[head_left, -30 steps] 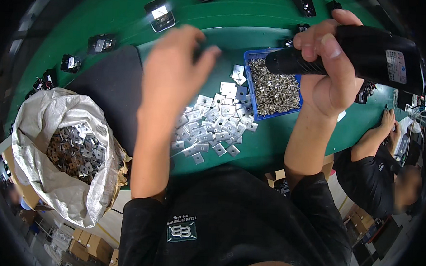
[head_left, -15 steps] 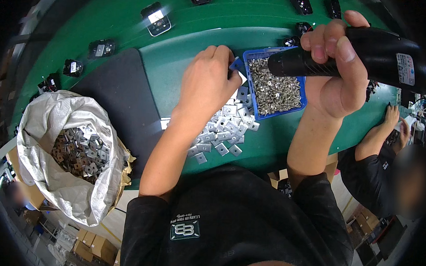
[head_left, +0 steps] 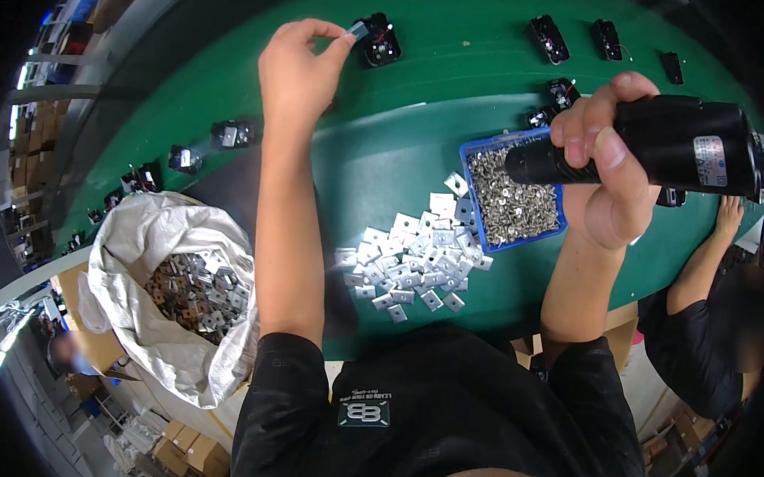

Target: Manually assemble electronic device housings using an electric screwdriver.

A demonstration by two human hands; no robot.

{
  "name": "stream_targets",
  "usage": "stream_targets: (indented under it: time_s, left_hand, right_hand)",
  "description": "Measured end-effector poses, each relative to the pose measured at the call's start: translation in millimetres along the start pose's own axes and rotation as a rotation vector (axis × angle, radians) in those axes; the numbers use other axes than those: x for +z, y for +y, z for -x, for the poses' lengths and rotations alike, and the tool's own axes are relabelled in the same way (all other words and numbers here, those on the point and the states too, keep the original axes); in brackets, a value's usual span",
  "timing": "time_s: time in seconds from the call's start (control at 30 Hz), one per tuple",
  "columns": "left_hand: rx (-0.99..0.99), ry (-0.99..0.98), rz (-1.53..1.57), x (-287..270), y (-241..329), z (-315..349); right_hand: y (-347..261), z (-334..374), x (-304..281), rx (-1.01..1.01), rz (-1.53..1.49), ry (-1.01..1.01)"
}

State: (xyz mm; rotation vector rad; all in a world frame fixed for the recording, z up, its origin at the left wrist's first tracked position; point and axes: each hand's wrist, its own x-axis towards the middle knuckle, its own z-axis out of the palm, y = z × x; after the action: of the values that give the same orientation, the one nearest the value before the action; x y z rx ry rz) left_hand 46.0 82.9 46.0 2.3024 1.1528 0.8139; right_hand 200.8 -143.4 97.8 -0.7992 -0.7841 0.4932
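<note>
My left hand (head_left: pixel 299 77) reaches to the far side, pinching a small metal plate (head_left: pixel 358 30) by its edge. The plate is right at a black plastic housing (head_left: pixel 380 44); whether they touch I cannot tell. My right hand (head_left: pixel 617 163) is wrapped round a black power screwdriver (head_left: pixel 680 141), its nose pointing left over a blue tray (head_left: pixel 522 242) full of small screws (head_left: pixel 516 202). Left of the tray lies a loose pile of square metal plates (head_left: pixel 419 261) with holes through them.
A white woven sack (head_left: pixel 168 348) of metal pieces stands at the left. Several more black housings (head_left: pixel 548 39) are spread along the far green surface (head_left: pixel 458 67). On the right, a co-worker's arm (head_left: pixel 710 244) rests at the table.
My left hand has moved from the plate pile up and left to a far housing, carrying a plate. The view has shifted. My right hand still holds the screwdriver over the screws.
</note>
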Motion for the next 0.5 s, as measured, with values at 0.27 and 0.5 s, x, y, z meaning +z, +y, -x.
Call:
stream_targets:
  time_s: [0.27,0.5]
  left_hand:
    - [-0.012,-0.070,-0.186,36,-17,-16]
    - [-0.029,0.025,-0.206,50,-19,-22]
  right_hand:
    - [-5,0,1,0.066,-0.010,0.030]
    - [-2,-2,0,0.059,0.014,0.013]
